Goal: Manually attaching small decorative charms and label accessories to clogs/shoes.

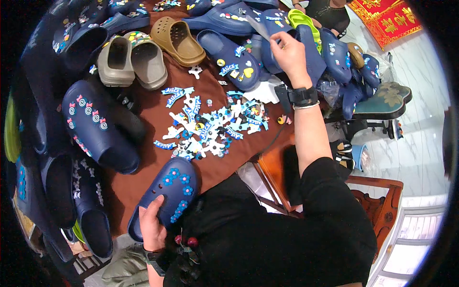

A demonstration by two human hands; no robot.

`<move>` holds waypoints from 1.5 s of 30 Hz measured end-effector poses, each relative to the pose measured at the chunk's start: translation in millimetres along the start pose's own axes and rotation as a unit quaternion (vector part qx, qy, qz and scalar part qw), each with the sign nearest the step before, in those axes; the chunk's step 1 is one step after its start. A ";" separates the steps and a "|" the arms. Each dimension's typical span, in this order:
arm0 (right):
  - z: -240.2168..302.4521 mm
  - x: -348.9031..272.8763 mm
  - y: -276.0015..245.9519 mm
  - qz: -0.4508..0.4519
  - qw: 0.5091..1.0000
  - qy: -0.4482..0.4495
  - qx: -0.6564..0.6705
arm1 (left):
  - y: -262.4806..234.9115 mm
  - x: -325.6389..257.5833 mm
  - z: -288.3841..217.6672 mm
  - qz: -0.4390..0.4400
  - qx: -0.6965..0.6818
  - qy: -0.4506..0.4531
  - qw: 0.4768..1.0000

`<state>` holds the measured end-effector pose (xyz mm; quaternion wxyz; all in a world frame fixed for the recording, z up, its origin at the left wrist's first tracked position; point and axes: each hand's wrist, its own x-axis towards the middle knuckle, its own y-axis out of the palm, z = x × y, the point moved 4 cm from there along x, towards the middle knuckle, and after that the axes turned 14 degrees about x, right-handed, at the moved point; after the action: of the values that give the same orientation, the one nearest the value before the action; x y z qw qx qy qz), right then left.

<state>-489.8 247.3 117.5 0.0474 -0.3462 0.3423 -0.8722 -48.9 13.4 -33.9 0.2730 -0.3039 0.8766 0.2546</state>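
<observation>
My left hand is closed around the open heel side of a navy clog, near the table's front edge. Blue flower charms with pink centres curve along the clog's upper, and bare holes show beside them. Raised over the table's far right part, my right hand pinches a thin, pale, translucent flat piece; its exact kind is unclear. Below that hand lies white paper or plastic. A heap of loose shoe charms in blue, white and black spreads across the brown cloth between my hands.
Navy clogs with charms crowd the left side. Grey clogs, a brown clog and more navy clogs line the far side. A wooden chair stands at right. Another person is at the far right.
</observation>
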 end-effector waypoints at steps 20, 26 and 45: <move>8.2 -108.3 143.8 0.274 0.947 -0.089 -0.144 | 6.6 -3.4 -3.4 -0.006 0.029 0.014 0.999; 20.0 -84.3 141.9 0.328 0.943 0.046 0.044 | 3.1 -4.8 -2.2 -0.001 0.007 0.009 1.000; 24.3 52.0 210.6 0.326 0.466 0.493 0.658 | 11.2 -4.3 -13.8 0.019 -0.010 0.006 1.000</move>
<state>-546.2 56.7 27.4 0.3654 0.4115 -0.2782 -0.7872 -58.0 14.3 -18.0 0.2597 -0.2913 0.8813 0.2664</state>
